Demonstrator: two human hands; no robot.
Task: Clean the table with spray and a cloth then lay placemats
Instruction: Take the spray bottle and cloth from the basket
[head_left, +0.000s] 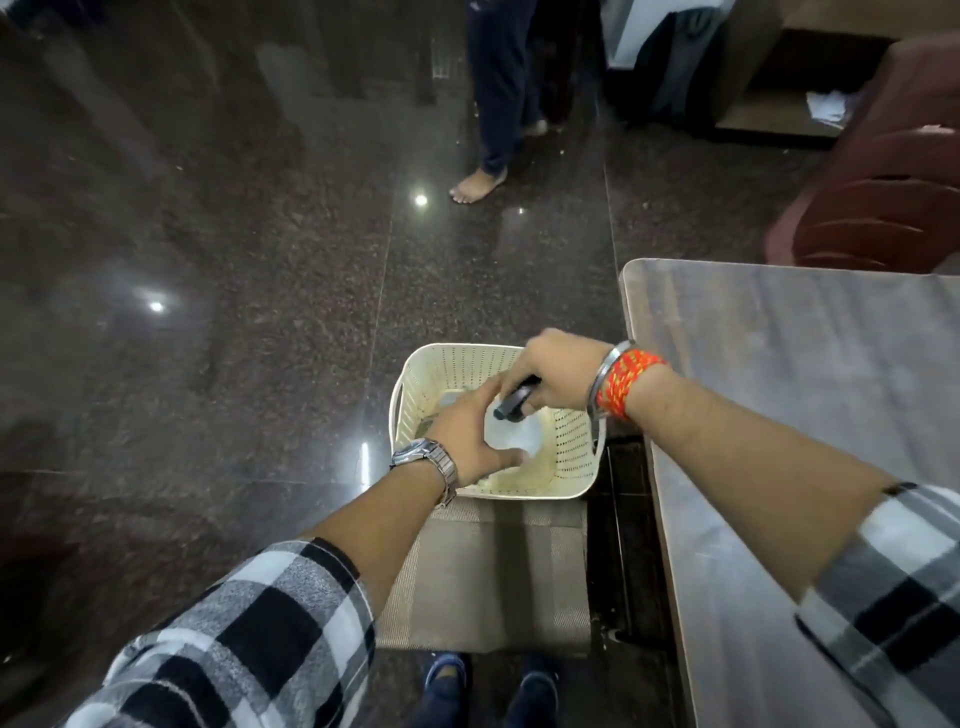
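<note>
A white spray bottle (514, 434) with a dark trigger head is over a cream perforated basket (571, 452). My left hand (470, 434) grips the bottle's body from the left. My right hand (563, 371) grips the dark spray head from above. The basket stands on a stack of beige woven placemats (488, 582) lying on a low surface beside the table. The grey wood-grain table (810, 374) runs along the right side. What lies in the basket under the bottle is too hidden to tell; no cloth shows clearly.
A dark polished stone floor (234, 260) spreads to the left and ahead. Another person's bare foot (478, 184) and trouser leg stand ahead. A maroon plastic chair (878, 208) sits beyond the table's far end. My blue shoes (488, 686) show at the bottom.
</note>
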